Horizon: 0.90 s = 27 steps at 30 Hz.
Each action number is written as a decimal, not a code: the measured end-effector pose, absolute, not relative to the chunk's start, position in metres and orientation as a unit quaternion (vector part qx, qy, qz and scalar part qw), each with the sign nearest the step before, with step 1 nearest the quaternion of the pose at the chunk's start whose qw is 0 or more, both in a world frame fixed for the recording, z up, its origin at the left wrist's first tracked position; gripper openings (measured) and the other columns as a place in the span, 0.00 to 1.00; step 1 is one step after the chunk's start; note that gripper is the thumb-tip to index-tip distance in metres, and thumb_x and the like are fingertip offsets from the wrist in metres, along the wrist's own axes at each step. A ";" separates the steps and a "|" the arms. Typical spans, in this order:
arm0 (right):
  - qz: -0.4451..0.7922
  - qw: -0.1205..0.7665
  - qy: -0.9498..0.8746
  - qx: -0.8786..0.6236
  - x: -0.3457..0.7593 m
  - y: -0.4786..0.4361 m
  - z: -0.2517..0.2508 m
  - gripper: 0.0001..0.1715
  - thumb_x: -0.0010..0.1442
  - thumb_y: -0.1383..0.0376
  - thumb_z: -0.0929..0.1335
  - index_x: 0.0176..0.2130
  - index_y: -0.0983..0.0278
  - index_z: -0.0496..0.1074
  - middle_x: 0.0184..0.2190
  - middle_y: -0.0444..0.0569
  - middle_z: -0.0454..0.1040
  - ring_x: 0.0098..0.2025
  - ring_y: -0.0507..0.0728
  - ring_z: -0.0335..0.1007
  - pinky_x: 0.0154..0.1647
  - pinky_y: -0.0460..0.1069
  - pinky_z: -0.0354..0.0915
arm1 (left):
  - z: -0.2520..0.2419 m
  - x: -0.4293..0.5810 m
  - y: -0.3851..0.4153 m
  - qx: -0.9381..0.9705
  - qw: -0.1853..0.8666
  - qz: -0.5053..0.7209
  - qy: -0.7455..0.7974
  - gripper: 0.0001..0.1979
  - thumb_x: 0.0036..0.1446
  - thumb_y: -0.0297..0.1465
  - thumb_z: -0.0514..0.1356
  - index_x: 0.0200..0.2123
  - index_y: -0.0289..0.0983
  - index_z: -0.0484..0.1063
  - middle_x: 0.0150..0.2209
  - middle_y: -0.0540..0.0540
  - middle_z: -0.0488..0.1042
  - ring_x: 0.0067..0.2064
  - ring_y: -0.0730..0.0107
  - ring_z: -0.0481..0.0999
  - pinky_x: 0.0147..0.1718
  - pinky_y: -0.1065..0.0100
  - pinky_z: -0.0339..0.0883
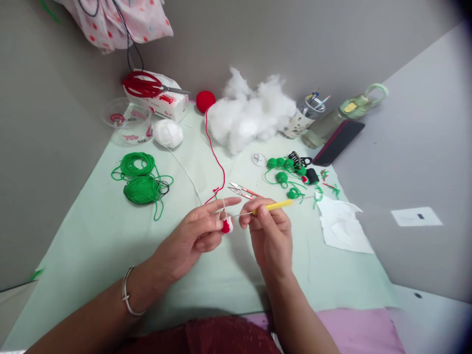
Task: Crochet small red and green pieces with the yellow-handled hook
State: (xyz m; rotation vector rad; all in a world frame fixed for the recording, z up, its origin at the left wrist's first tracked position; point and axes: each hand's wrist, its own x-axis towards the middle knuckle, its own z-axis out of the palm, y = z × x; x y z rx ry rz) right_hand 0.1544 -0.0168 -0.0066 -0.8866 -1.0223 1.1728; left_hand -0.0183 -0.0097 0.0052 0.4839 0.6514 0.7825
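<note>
Between its thumb and fingers, my left hand (197,228) pinches a small red and white crochet piece (226,225). White yarn loops over the raised index finger of that hand. My right hand (271,231) grips the yellow handle of a crochet hook (275,205), and the hook's metal tip points left at the piece. Whether the tip sits inside a stitch is too small to tell. Just beyond the hands lie thread snips (243,191) with orange-red handles. A red yarn strand (217,157) and a white yarn strand (188,174) run toward my left hand.
At the back are a red yarn ball (205,101), white stuffing (250,113), red scissors (147,86) on a tissue box, and a white yarn ball (168,133). Green yarn (142,189) lies left. Small green crochet balls (282,177), a phone (339,142), a bottle (328,123) and paper (342,223) are right.
</note>
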 end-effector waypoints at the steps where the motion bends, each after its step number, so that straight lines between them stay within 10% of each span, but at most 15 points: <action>1: 0.527 0.620 -0.435 -0.385 0.155 -0.016 -0.007 0.11 0.69 0.60 0.71 0.36 0.61 0.80 0.29 0.45 0.75 0.26 0.51 0.69 0.28 0.47 0.70 | 0.005 -0.019 -0.010 0.222 0.854 0.367 0.294 0.22 0.57 0.29 0.66 0.55 0.38 0.81 0.31 0.52 0.69 0.20 0.86 0.44 0.20 0.71 0.36; 16: 0.303 0.587 -0.613 -0.434 0.143 -0.027 -0.005 0.10 0.69 0.67 0.70 0.44 0.56 0.84 0.38 0.49 0.85 0.41 0.58 0.80 0.38 0.53 0.77 | 0.002 -0.010 -0.014 0.331 0.722 0.441 0.418 0.21 0.56 0.35 0.73 0.54 0.44 0.81 0.36 0.51 0.76 0.22 0.82 0.54 0.19 0.73 0.47; 27: 0.576 0.580 -0.455 -0.353 0.159 -0.007 -0.003 0.18 0.64 0.51 0.73 0.30 0.60 0.73 0.23 0.43 0.68 0.24 0.53 0.64 0.22 0.48 0.64 | 0.003 -0.015 -0.010 0.386 0.733 0.395 0.396 0.13 0.59 0.39 0.71 0.45 0.40 0.83 0.32 0.50 0.74 0.25 0.77 0.61 0.26 0.71 0.59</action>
